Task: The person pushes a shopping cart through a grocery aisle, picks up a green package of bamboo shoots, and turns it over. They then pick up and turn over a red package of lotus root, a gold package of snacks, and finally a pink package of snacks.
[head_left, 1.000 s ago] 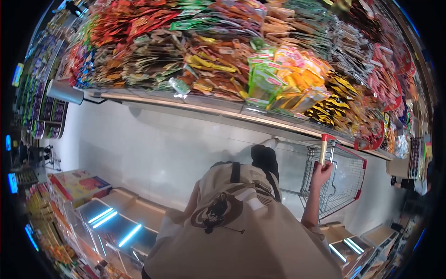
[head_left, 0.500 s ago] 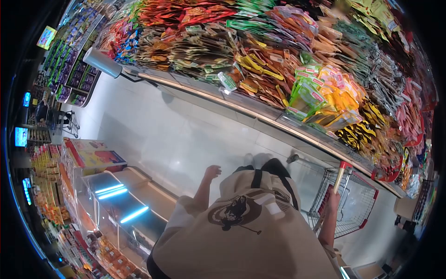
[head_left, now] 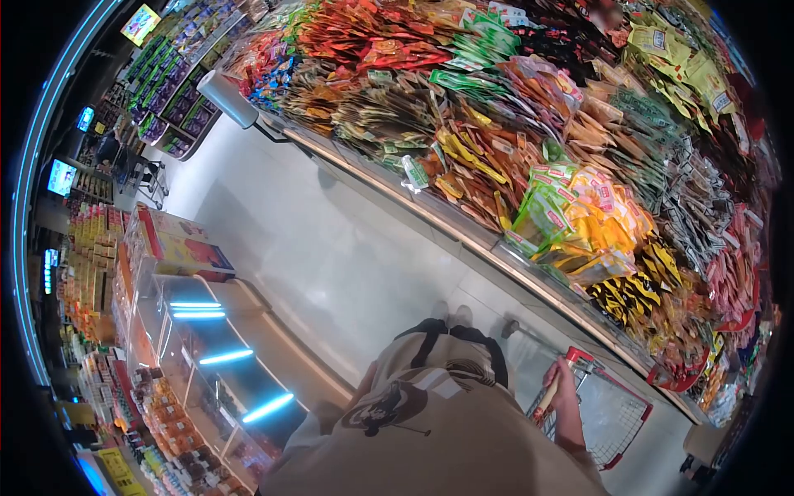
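Note:
My right hand is wrapped round the pale handle of a shopping cart, near the handle's red end. The wire basket of the cart, edged in red, lies to the right of that hand. My left hand hangs beside the beige shirt, close to its left edge. Only a sliver of skin shows there, and its fingers are hidden.
A long display bin with a light front edge runs diagonally, heaped with colourful snack packets. Glass-fronted cases line the left side beside a large box. Another person stands far off near a cart.
The view has turned and shifted along the bin. My left hand, seen in front of the shirt's left side before, has dropped back against the body. My right hand keeps hold of the cart handle.

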`<action>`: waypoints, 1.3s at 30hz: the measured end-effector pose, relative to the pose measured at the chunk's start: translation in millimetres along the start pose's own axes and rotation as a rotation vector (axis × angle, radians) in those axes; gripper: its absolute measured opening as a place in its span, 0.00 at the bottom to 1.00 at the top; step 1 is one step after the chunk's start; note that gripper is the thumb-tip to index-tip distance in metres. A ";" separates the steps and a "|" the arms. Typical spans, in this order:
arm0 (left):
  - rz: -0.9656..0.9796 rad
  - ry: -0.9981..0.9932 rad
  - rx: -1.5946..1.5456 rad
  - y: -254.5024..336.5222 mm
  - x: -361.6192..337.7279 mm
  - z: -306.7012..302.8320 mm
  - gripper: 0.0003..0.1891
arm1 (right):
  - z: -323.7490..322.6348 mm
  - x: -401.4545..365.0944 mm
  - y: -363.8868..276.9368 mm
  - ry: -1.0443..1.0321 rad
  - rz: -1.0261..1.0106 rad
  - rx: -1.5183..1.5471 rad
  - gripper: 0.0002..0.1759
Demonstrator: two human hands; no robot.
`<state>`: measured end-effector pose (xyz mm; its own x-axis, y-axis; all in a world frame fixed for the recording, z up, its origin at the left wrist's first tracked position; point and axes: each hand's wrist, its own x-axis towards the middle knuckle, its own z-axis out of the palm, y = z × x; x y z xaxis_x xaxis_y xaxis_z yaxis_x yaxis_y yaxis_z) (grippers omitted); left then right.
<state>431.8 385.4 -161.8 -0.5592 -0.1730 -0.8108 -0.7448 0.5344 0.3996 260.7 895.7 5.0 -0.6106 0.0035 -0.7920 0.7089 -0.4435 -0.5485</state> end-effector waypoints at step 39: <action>0.046 0.063 -0.232 -195.2 25.3 -130.6 0.18 | 188.3 101.7 26.8 0.380 -0.274 -0.146 0.12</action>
<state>515.5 168.7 -204.4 -0.6109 -0.2083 -0.7638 -0.7775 0.3398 0.5292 151.2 715.4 -39.7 -0.6290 0.4413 -0.6400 0.5987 -0.2501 -0.7609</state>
